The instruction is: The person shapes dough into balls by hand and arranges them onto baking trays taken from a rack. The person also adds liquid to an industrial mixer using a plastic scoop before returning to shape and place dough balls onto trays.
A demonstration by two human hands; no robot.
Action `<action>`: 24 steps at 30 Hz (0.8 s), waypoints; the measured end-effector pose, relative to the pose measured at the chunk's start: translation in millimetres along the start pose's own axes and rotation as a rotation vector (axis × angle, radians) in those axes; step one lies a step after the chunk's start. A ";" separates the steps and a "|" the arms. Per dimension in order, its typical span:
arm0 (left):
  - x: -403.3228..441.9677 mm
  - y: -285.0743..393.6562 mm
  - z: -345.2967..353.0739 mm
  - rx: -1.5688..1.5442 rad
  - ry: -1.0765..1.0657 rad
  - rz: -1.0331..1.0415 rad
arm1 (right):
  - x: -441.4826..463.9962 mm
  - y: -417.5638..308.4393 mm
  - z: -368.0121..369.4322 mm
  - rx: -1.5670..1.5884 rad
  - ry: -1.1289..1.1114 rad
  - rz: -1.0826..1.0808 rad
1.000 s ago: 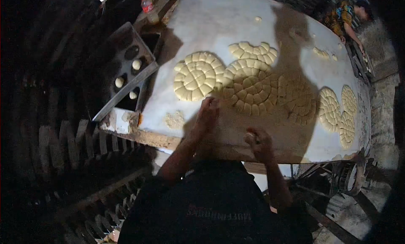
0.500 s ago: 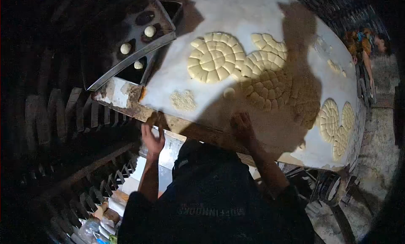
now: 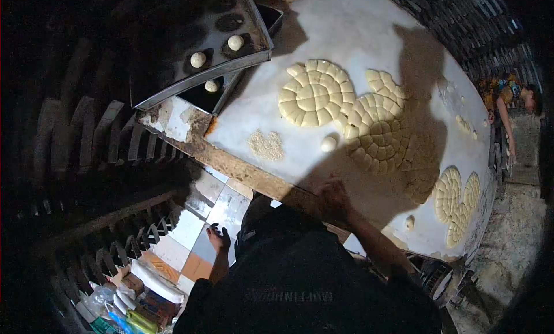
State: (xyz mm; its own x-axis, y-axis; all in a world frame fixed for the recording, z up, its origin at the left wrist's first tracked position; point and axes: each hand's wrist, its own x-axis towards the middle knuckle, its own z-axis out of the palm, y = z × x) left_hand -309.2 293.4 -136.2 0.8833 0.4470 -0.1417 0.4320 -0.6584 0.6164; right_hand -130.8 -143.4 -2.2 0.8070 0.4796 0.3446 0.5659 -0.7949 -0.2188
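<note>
My left hand (image 3: 219,238) hangs below the front edge of the table, holding nothing, its fingers apart. In the shadow over the table, my right hand (image 3: 334,196) rests at the front edge with curled fingers; what they may hold is hidden. A single dough ball (image 3: 329,144) lies just beyond it. Farther back are flat round clusters of dough pieces packed in rings: one cluster (image 3: 315,94) in the light and another (image 3: 381,143) partly in shadow. A small heap of pale crumbs or flour (image 3: 266,145) is to the left.
Dark metal trays (image 3: 202,78) stand at the table's left corner, with a few dough balls (image 3: 235,42) in them. More dough clusters (image 3: 450,195) lie at the right. Another person's arm (image 3: 506,123) shows at far right. Bags and packages (image 3: 138,305) sit on the floor at lower left.
My left hand has dropped away from the table edge. My right hand has drawn back closer to that edge. The whole view has shifted, so the table appears lower and farther right.
</note>
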 end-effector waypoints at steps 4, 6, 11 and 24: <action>-8.7 -10.3 6.5 -0.087 0.075 -0.066 | 39.6 20.9 -4.9 0.050 0.067 0.314; -7.9 9.8 4.3 -0.116 0.042 -0.091 | 65.6 -4.2 -2.0 0.146 0.101 0.403; 8.6 17.8 20.3 -0.046 -0.058 -0.040 | 26.4 -32.8 -18.0 0.264 0.098 0.158; 28.2 262.3 15.0 -0.333 0.181 0.513 | 38.6 -9.2 -72.0 0.488 0.195 0.172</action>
State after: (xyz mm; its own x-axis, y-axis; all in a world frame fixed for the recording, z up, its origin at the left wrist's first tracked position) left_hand -168.3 124.3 9.8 0.9055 0.2391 0.3507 -0.1435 -0.6053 0.7830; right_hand -117.0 -144.4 78.9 0.8748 0.2434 0.4188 0.4784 -0.5693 -0.6685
